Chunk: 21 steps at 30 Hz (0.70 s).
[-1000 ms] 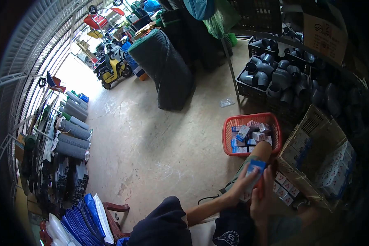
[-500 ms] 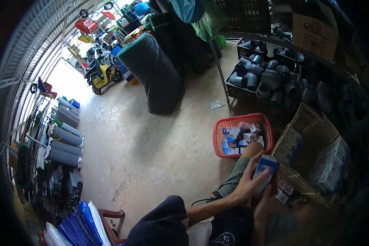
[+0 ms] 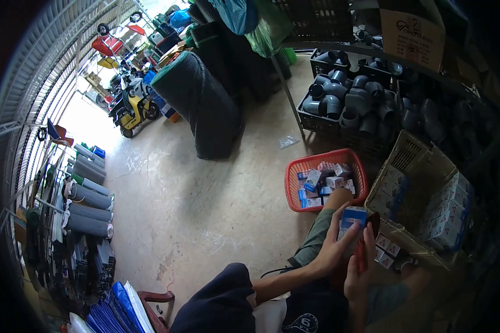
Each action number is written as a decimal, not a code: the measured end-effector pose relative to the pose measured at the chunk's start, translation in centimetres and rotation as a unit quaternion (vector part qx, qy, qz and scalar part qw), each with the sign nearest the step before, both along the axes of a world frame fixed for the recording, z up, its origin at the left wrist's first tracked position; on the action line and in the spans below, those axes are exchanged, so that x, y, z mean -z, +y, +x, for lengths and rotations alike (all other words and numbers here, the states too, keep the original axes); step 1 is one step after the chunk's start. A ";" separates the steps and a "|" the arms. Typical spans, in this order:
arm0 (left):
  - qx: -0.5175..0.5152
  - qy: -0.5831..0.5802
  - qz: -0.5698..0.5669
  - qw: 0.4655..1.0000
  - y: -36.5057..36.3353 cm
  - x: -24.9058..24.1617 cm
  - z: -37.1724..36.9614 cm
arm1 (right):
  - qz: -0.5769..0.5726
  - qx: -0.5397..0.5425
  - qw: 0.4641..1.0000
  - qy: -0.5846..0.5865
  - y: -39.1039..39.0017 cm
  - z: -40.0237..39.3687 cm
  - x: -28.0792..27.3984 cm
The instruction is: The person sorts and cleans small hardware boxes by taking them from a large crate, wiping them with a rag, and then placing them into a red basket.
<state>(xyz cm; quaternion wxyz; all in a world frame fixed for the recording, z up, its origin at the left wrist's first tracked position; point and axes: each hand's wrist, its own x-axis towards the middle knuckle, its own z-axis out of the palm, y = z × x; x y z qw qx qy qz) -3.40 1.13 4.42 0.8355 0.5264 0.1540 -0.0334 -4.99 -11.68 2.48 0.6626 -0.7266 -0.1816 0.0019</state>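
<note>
My left hand (image 3: 339,244) is closed around a small blue and white box (image 3: 352,218), its thumb across the box's face. My right hand (image 3: 361,266) is just beside it, fingers raised along a red object (image 3: 363,256) that is partly hidden; its exact grip is unclear. A red plastic basket (image 3: 289,183) holding several small blue and white boxes (image 3: 313,180) sits on the floor beyond my hands. To the right, a tan crate (image 3: 408,244) lies tilted with rows of similar boxes (image 3: 448,216) inside.
Several white boxes (image 3: 387,250) lie below the crate. Black crates of grey pipe fittings (image 3: 358,100) stand behind the basket, near a thin metal leg (image 3: 288,94). A dark mesh roll (image 3: 205,105) stands on the floor. Blue folded sheets (image 3: 114,311) are at lower left.
The view has shifted slightly. The box in my left hand is turned more upright, and my right hand's fingers have moved up beside it, with more of the red object showing.
</note>
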 end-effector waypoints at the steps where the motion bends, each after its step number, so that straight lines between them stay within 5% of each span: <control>1: 0.001 -0.020 0.011 1.000 -0.5 0.5 -0.3 | 0.057 -0.009 0.996 0.062 0.0 0.2 -0.2; 5: 0.105 -0.058 0.050 0.992 -1.7 0.1 -3.2 | 0.091 0.062 0.993 0.040 -0.7 3.3 -2.7; 9: 0.079 -0.062 0.068 0.993 -1.0 -0.2 -2.3 | 0.030 0.061 0.997 0.029 -0.2 1.5 -1.8; 12: 0.053 0.011 0.050 0.997 0.4 -1.3 -0.9 | 0.101 -0.008 0.991 0.088 0.6 -0.6 -1.6; 16: 0.030 0.010 0.040 0.999 -0.6 -0.8 -1.8 | 0.132 0.038 0.986 0.090 -0.1 1.1 -0.5; 19: 0.167 -0.046 0.059 0.983 -0.3 -0.6 -3.2 | 0.145 0.078 0.983 0.076 -1.0 2.9 0.0; 21: 0.175 -0.056 0.053 0.982 0.4 -0.9 -2.9 | 0.049 0.101 0.993 0.022 -0.7 2.7 0.0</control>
